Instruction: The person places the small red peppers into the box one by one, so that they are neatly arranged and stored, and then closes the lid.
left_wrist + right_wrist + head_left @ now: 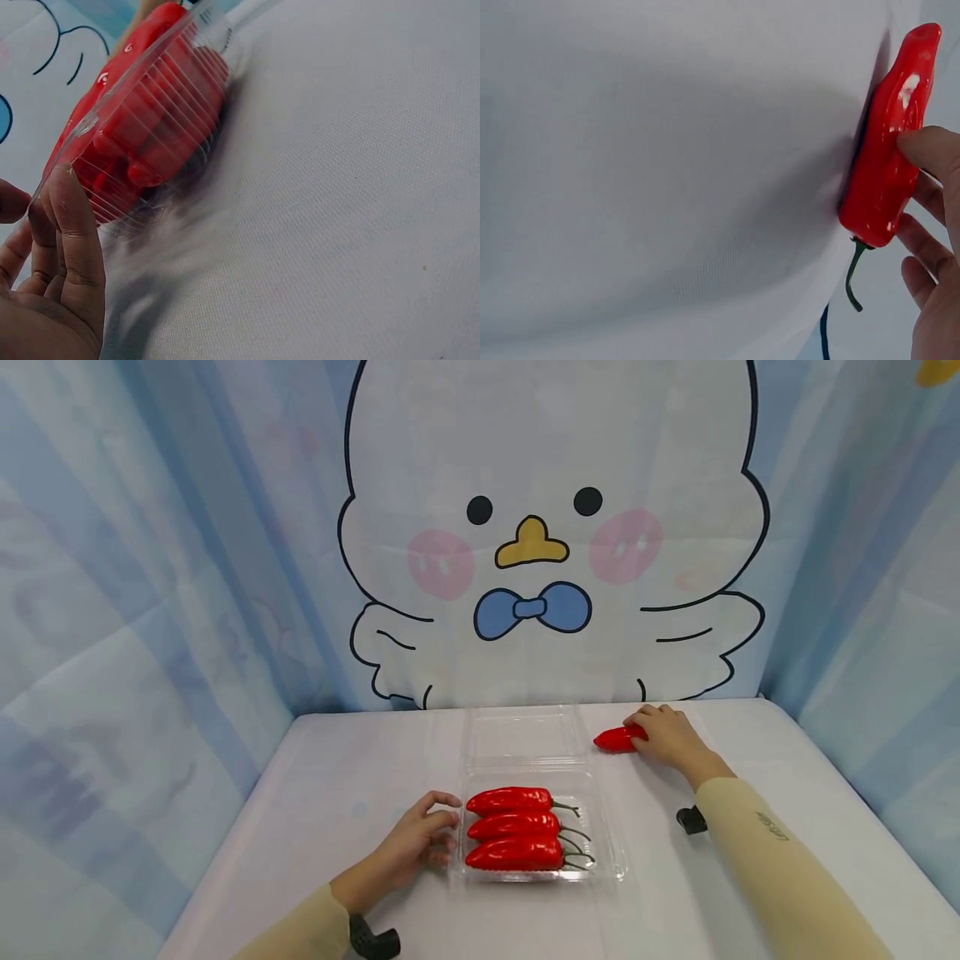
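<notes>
Near the back right of the table, my right hand holds a red chili pepper with thumb and fingers around its thick body. Its green stem hangs free in the right wrist view. A clear plastic clamshell box lies with its lid folded back. Three more red peppers lie side by side in its base, stems toward the right. My left hand is at the box's left side, pinching the rim between thumb and fingers, as the left wrist view shows.
White cloth covers the table. Behind it hangs a curtain with a cartoon bird print, and blue curtains close in both sides. A black wrist device sits below my right wrist.
</notes>
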